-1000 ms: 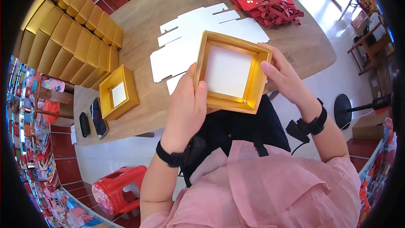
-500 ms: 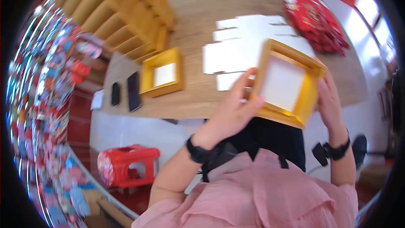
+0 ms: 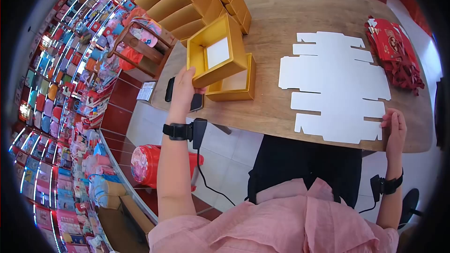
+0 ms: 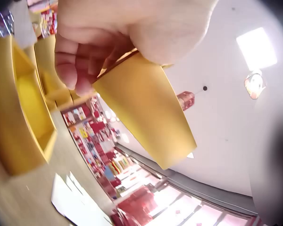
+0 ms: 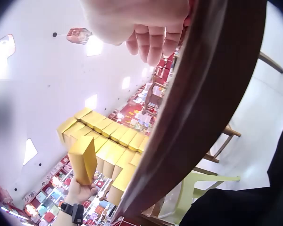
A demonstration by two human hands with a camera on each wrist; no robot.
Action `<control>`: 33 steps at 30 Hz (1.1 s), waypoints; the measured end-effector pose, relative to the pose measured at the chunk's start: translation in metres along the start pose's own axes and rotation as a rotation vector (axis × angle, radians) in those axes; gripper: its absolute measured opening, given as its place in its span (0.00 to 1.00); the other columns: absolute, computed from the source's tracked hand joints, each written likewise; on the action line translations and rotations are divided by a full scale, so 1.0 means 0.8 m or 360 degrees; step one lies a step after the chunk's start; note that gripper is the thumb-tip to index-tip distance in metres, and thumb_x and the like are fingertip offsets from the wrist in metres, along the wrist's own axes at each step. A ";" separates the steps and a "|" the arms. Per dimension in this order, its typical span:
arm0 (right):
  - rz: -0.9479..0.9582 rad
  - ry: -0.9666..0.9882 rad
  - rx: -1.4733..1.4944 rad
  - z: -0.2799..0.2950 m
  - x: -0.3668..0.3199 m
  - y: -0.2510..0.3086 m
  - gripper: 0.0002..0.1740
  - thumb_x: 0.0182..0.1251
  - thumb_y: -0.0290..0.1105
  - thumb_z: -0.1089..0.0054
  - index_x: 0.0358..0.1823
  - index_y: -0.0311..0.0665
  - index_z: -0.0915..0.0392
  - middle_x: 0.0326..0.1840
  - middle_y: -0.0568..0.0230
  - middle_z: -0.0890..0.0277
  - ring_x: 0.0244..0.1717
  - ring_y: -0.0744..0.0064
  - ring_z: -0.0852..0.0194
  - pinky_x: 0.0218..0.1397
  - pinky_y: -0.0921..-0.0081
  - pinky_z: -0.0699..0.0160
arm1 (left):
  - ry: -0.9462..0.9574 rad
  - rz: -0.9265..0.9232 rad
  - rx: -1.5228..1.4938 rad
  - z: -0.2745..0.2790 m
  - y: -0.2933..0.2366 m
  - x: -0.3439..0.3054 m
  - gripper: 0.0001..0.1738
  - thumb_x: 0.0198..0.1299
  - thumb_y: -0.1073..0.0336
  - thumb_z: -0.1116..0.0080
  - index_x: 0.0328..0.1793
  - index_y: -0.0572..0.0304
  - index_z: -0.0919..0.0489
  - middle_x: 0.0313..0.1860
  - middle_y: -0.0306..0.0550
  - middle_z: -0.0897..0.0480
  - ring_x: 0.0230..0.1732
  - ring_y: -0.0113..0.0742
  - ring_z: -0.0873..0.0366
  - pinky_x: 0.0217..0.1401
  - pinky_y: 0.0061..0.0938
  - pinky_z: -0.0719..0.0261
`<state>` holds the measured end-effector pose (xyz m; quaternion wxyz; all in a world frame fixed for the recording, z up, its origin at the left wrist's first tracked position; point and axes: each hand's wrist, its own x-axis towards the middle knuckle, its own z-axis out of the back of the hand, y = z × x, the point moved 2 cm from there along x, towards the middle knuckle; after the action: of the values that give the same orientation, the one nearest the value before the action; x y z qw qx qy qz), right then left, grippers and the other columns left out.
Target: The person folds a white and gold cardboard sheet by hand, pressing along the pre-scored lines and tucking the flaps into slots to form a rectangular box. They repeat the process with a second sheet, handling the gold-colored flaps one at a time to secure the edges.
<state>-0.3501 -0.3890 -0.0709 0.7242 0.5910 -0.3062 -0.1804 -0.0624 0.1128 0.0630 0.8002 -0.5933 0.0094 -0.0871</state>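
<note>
My left hand point(image 3: 182, 93) grips an open-topped gold box point(image 3: 225, 71) with a white inside bottom by its near-left corner. That box is tilted and overlaps a second gold box point(image 3: 231, 95) on the table in the head view. Close up in the left wrist view, the fingers point(image 4: 68, 70) curl over the rim of the held box point(image 4: 146, 113). At the table's right front, my right hand point(image 3: 396, 129) has its fingers extended, fingertips at the edge of the flat white box blanks point(image 3: 335, 84). The right wrist view shows these fingers point(image 5: 153, 47) over the table edge.
Stacked gold boxes point(image 3: 187, 7) fill the table's far left. Red gift bags point(image 3: 395, 51) lie at the right. A phone point(image 3: 197, 102) and a small black case point(image 3: 169, 90) lie near the left edge. A red stool point(image 3: 150, 165) stands below, beside shelves of goods point(image 3: 61, 103).
Both hands held the gold box before. The right hand has let go and moved to the white blanks. The left hand has carried the box left, over the second box. The head view has turned left.
</note>
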 end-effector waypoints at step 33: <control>0.0865 0.0383 -0.1193 -0.049 -0.025 0.066 0.06 0.59 0.29 0.36 0.36 0.37 0.17 0.42 0.61 0.21 0.47 0.58 0.25 0.55 0.63 0.29 | 0.1147 -0.1046 0.1273 -0.261 -0.012 -0.128 0.35 0.39 0.52 0.19 0.50 0.63 0.24 0.43 0.52 0.24 0.48 0.51 0.27 0.53 0.40 0.28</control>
<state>-0.3445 -0.3349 -0.0291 0.9386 0.2044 -0.2775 -0.0126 -0.1890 -0.0726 0.0013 0.8381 -0.1536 0.0623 -0.5198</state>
